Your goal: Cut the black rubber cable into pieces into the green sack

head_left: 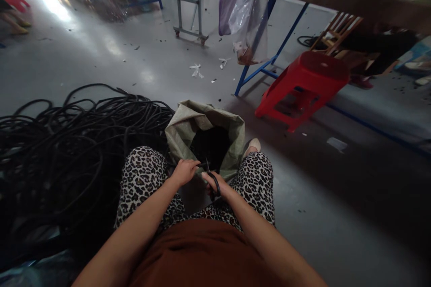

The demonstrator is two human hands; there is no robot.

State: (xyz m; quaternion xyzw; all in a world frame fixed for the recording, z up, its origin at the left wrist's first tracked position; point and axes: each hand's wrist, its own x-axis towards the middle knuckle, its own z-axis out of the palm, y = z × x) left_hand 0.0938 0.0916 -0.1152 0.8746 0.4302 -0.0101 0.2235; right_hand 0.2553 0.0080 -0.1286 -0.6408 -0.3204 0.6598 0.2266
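I sit with my knees apart, and an open grey-green woven sack (pixel 182 132) stands on the floor between them, dark inside. My right hand (pixel 215 182) grips black scissors (pixel 212 178) at the sack's near rim, blades pointing toward the opening. My left hand (pixel 184 171) is closed around a short piece of black cable (pixel 199 165) right beside the blades. A big tangled heap of black cable (pixel 67 143) covers the floor to my left, touching the sack.
A red plastic stool (pixel 303 85) lies tilted to the right beyond the sack. A table with blue legs (pixel 257 65) carries a hanging clear plastic bag (pixel 247 13). A wheeled metal rack (pixel 190 4) stands farther back. Scraps dot the grey floor.
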